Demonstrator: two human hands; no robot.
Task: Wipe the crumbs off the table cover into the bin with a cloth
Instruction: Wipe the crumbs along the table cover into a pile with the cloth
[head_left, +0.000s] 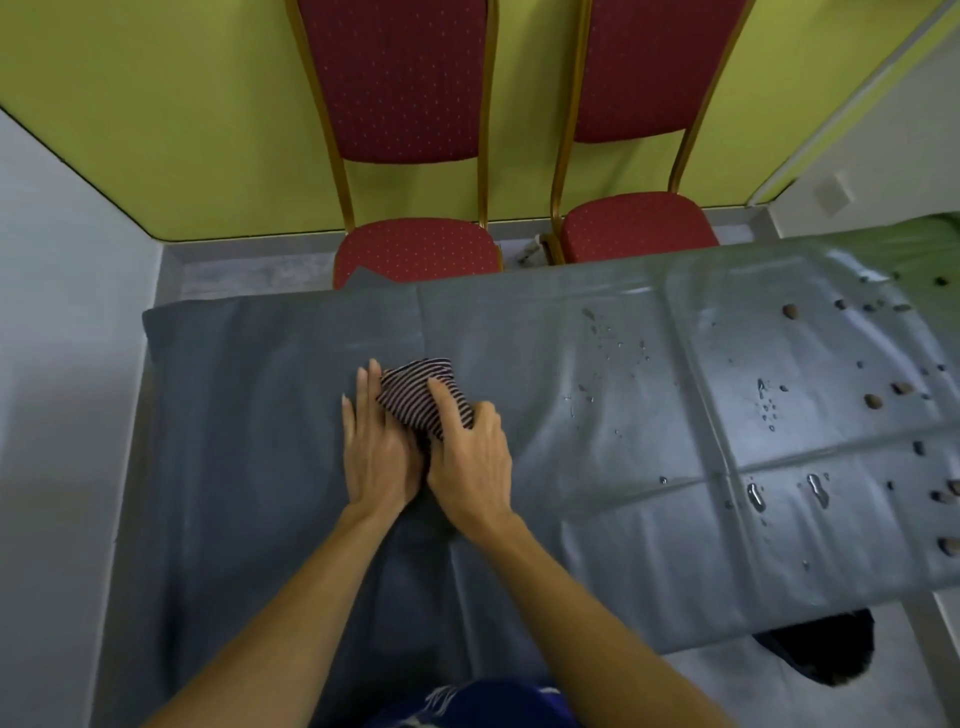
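Dining or function room: banquet chairs (415, 156), covered table (623, 519).

No readable text, label, brand, number or sign anywhere in view. The grey plastic table cover (597, 415) carries no print, the bunched dark-and-white striped cloth (423, 397) shows stripes only, and the two red dotted chairs with gold metal frames (415, 130) bear no markings.
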